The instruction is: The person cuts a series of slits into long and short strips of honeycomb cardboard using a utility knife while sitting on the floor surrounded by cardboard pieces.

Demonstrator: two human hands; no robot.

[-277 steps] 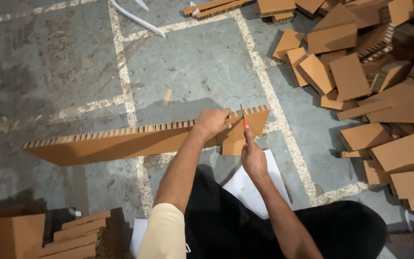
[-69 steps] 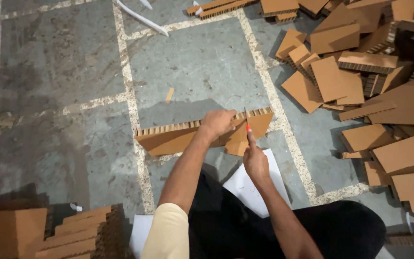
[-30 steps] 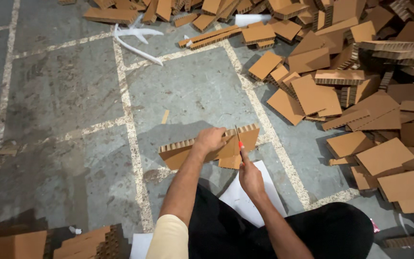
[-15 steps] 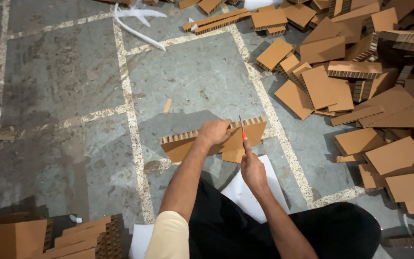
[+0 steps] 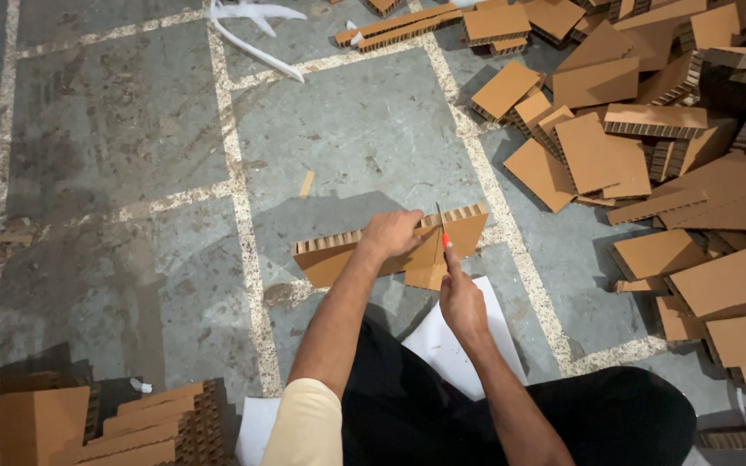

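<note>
My left hand (image 5: 392, 233) presses down on a short strip of brown honeycomb cardboard (image 5: 330, 259) held just above the grey floor. My right hand (image 5: 461, 299) grips a knife with a red handle (image 5: 445, 239), its thin blade standing in a cut through the strip close to the right end. To the right of the blade a partly cut piece (image 5: 464, 231) sags away from the strip. Below my hands a white sheet (image 5: 455, 345) lies on the floor by my dark trousers.
A large heap of cut cardboard pieces (image 5: 649, 164) covers the floor at the right. Stacked honeycomb cardboard (image 5: 114, 423) sits at the lower left. A white strap (image 5: 252, 34) and longer cardboard strips (image 5: 407, 22) lie at the top. Pale lines cross the floor.
The cardboard strip is far shorter than before, its left end now close to my left hand. The knife stays in a cut near the right end. The camera view has shifted slightly.
</note>
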